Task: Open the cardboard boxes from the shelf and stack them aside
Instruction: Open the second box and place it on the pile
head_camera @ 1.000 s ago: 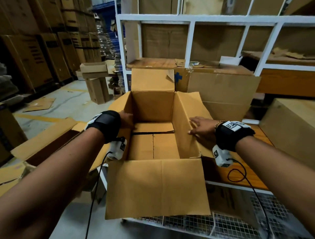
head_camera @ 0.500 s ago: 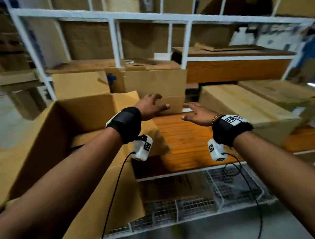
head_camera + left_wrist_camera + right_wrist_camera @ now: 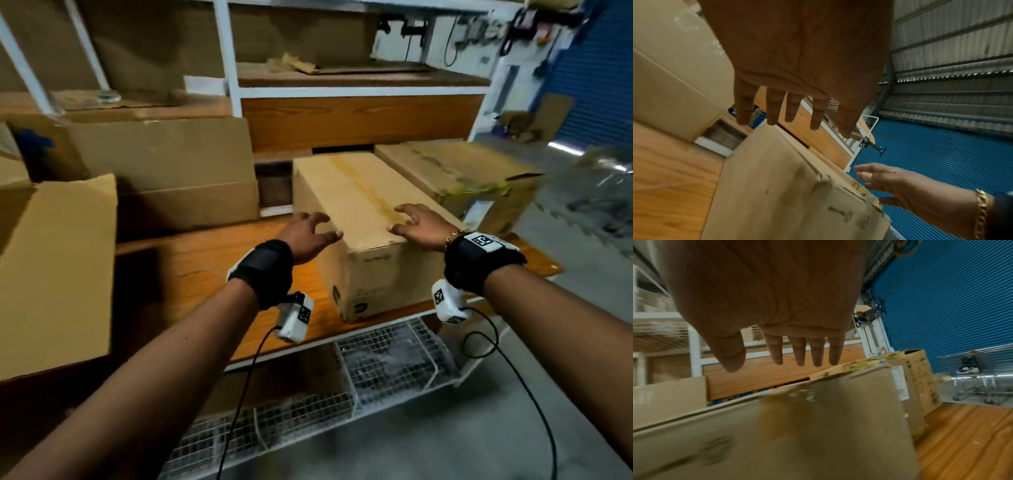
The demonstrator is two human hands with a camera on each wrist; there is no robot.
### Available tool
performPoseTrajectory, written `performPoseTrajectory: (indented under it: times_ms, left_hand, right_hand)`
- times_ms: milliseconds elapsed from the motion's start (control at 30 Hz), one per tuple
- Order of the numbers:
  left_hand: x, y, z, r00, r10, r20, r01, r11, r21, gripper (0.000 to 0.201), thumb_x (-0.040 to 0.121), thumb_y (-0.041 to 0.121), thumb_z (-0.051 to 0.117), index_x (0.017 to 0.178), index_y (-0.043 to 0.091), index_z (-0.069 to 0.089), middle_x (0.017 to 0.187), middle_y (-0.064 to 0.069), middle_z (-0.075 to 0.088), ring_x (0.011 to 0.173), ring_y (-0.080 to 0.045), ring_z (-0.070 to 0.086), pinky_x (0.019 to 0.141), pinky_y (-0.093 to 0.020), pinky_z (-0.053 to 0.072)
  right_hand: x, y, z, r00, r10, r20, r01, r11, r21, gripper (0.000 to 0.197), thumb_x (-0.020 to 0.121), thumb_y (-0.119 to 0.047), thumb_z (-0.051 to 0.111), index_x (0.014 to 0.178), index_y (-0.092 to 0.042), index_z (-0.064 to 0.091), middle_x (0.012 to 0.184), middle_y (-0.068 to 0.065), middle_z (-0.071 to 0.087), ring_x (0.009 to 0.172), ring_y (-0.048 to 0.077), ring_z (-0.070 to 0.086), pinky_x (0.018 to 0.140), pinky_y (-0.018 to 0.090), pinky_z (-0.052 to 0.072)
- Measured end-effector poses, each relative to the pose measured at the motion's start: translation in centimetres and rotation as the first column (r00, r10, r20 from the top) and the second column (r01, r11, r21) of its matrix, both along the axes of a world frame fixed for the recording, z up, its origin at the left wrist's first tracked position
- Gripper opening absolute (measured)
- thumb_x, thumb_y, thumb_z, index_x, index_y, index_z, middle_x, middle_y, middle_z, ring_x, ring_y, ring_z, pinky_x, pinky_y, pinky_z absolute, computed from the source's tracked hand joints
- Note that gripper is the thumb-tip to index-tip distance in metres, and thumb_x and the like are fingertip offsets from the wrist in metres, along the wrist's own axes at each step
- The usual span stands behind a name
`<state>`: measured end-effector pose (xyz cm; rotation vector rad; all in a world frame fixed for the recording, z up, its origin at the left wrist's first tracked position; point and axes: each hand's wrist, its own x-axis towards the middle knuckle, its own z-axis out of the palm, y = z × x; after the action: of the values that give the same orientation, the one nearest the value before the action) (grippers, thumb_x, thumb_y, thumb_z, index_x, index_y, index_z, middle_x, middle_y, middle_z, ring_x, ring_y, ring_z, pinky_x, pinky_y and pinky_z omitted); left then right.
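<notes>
A closed cardboard box (image 3: 363,219) with yellowed tape along its top seam lies on the wooden shelf (image 3: 205,270). My left hand (image 3: 308,233) hovers by the box's near left corner, fingers spread and holding nothing. Spread fingers of my right hand (image 3: 419,222) reach over the box's top near its front right edge; contact is unclear. The left wrist view shows the box (image 3: 789,191) below my straight fingers (image 3: 777,112). In the right wrist view the box (image 3: 797,426) lies under my open hand (image 3: 789,352). The opened box (image 3: 58,270) stands at the left.
A second taped box (image 3: 459,174) sits right behind the first. Flattened cardboard (image 3: 164,161) leans at the back left of the shelf. White shelf posts (image 3: 233,54) rise behind. A wire mesh rack (image 3: 387,363) lies below the shelf. A blue roller door (image 3: 596,75) and a metal cart (image 3: 982,378) are at right.
My view has swung right from the opened box to a closed taped box. Both hands left the opened box and now reach around the closed one.
</notes>
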<state>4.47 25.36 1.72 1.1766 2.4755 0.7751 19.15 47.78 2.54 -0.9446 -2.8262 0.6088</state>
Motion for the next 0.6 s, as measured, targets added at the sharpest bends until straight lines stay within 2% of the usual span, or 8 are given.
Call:
performPoseTrajectory:
  times_ms: [100,167,233,300,367,500,533,600]
  left_hand:
    - [1.2,4.1,-1.8,0.996,0.040,0.079,-0.037,0.999,-0.034,0.069,0.091,0.066,0.042,0.150,0.032,0.030,0.157,-0.012,0.023,0.139,-0.034,0.034,0.111,-0.042,0.031]
    - [1.8,6.4,-2.6,0.987,0.070,0.146,-0.062,0.996,-0.057,0.073,0.091,0.067,0.038,0.153,0.034,0.019,0.159,-0.012,0.019,0.143,-0.035,0.026,0.114,-0.044,0.026]
    - [2.2,7.8,-3.3,0.975,0.079,0.208,-0.070,0.996,-0.052,0.080,0.088,0.072,0.036,0.154,0.035,0.012,0.159,-0.009,0.021,0.142,-0.036,0.028,0.113,-0.049,0.031]
    - [2.4,8.8,-4.1,0.956,0.129,0.265,-0.121,0.992,-0.048,0.085,0.081,0.079,0.037,0.152,0.043,0.007,0.158,-0.010,0.026,0.135,-0.041,0.038,0.103,-0.054,0.043]
    - [2.6,9.3,-4.9,0.936,0.171,0.308,-0.188,0.982,0.024,0.084,0.081,0.078,0.040,0.151,0.046,0.007,0.157,-0.008,0.028,0.132,-0.040,0.042,0.099,-0.054,0.047]
    - [3.4,9.4,-5.7,0.903,0.198,0.381,-0.299,0.926,0.229,0.080,0.086,0.063,0.052,0.153,0.036,0.017,0.157,0.001,0.031,0.138,-0.029,0.039,0.102,-0.050,0.045]
    - [3.3,9.3,-5.9,0.884,0.190,0.426,-0.322,0.910,0.261,0.081,0.086,0.059,0.056,0.153,0.033,0.019,0.157,0.002,0.031,0.139,-0.026,0.039,0.106,-0.047,0.042]
    - [2.8,8.6,-5.9,0.805,0.178,0.566,-0.419,0.846,0.330,0.090,0.077,0.053,0.066,0.153,0.028,0.025,0.156,0.002,0.035,0.138,-0.022,0.040,0.112,-0.043,0.037]
  right_hand:
    - [1.4,6.2,-1.4,0.997,-0.069,-0.024,0.068,0.997,-0.031,0.064,0.086,-0.051,0.061,0.141,-0.024,0.047,0.151,0.012,0.039,0.135,0.032,0.041,0.111,0.042,0.035]
    - [1.9,9.9,-2.9,0.994,-0.109,-0.030,0.107,0.992,-0.066,0.078,0.074,-0.069,0.058,0.140,-0.030,0.047,0.151,0.007,0.041,0.138,0.030,0.038,0.113,0.043,0.032]
    - [2.5,11.5,-3.7,0.991,-0.118,-0.064,0.107,0.982,-0.153,0.084,0.074,-0.072,0.060,0.143,-0.029,0.045,0.153,0.003,0.040,0.140,0.028,0.036,0.114,0.042,0.030]
    - [3.0,12.1,-4.0,0.984,-0.117,-0.133,0.073,0.953,-0.295,0.079,0.079,-0.060,0.069,0.146,-0.026,0.043,0.154,-0.001,0.038,0.140,0.023,0.037,0.112,0.038,0.030]
    - [3.3,12.9,-4.7,0.967,-0.145,-0.210,0.051,0.916,-0.397,0.079,0.076,-0.054,0.074,0.145,-0.029,0.045,0.153,-0.004,0.039,0.139,0.018,0.037,0.109,0.033,0.031]
    - [3.9,12.9,-5.9,0.914,-0.213,-0.345,0.021,0.875,-0.485,0.093,0.052,-0.071,0.079,0.136,-0.039,0.055,0.148,-0.009,0.047,0.135,0.014,0.041,0.113,0.038,0.034]
    - [3.9,12.6,-5.9,0.905,-0.211,-0.369,0.006,0.875,-0.485,0.090,0.054,-0.070,0.079,0.135,-0.039,0.056,0.147,-0.008,0.048,0.135,0.014,0.042,0.113,0.038,0.034]
    - [3.8,11.4,-4.7,0.894,-0.185,-0.408,-0.019,0.894,-0.447,0.072,0.069,-0.057,0.078,0.134,-0.033,0.059,0.145,-0.006,0.051,0.135,0.014,0.043,0.112,0.034,0.033]
